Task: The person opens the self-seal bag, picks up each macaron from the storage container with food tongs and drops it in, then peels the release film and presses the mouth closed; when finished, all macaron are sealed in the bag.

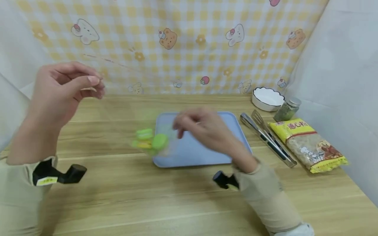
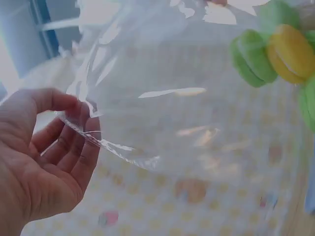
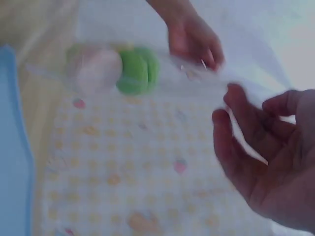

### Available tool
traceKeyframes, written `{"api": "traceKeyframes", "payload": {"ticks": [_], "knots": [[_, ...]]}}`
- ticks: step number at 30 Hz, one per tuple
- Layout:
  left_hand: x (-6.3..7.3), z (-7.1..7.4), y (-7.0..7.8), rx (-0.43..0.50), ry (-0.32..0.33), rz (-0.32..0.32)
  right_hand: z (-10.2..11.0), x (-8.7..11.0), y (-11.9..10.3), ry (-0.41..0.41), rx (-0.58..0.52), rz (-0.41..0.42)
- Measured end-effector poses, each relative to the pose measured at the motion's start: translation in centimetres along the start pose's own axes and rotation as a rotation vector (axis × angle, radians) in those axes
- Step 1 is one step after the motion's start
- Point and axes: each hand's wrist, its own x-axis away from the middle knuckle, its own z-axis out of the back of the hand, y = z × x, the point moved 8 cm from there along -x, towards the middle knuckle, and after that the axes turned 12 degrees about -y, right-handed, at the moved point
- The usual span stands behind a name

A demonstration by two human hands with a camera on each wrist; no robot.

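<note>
I watch the left hand [image 1: 63,88] pinch a clear bag's [image 2: 162,118] edge, and the right hand [image 1: 203,127] (blurred on my head feed) pinch it too. Inside, green and yellow round pieces [image 1: 159,142] overlap the blue tray's [image 1: 203,149] left edge.

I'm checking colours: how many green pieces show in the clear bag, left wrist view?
3: a green piece left of the yellow piece, a second green piece above it, a third green piece below it, cut by the right edge. Others may be hidden.
</note>
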Motion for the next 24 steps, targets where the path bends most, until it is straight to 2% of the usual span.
{"api": "traceKeyframes", "payload": {"ticks": [3, 5, 8, 11, 14, 16, 19, 21, 24], "knots": [[0.2, -3.1, -0.7, -0.001, -0.045, 0.015, 3.1, 2.8, -0.4, -0.051, -0.041, 0.077], [0.3, -5.2, -2.0, 0.01, -0.095, 0.087, 4.4, 4.7, -0.3, -0.135, -0.024, 0.11], [0.8, -7.9, -4.5, -0.077, -0.147, 0.249, 5.1, 7.1, 0.6, -0.292, -0.023, 0.115], [1.3, -9.8, -6.6, -0.192, -0.219, 0.383, 4.6, 8.9, 2.0, -0.472, -0.068, 0.059], [1.7, -10.6, -8.0, -0.294, -0.265, 0.444, 4.1, 9.8, 3.8, -0.59, -0.107, -0.052], [1.9, -10.6, -8.4, -0.328, -0.268, 0.463, 4.1, 10.0, 4.9, -0.615, -0.081, -0.143], [1.9, -10.1, -8.5, -0.362, -0.234, 0.46, 4.7, 9.9, 5.7, -0.597, -0.008, -0.251], [1.9, -10.0, -8.4, -0.386, -0.227, 0.447, 5.6, 9.9, 5.6, -0.548, 0.094, -0.296], [1.7, -10.1, -8.1, -0.425, -0.235, 0.418, 7.4, 10.4, 5.0, -0.384, 0.304, -0.327]]}}
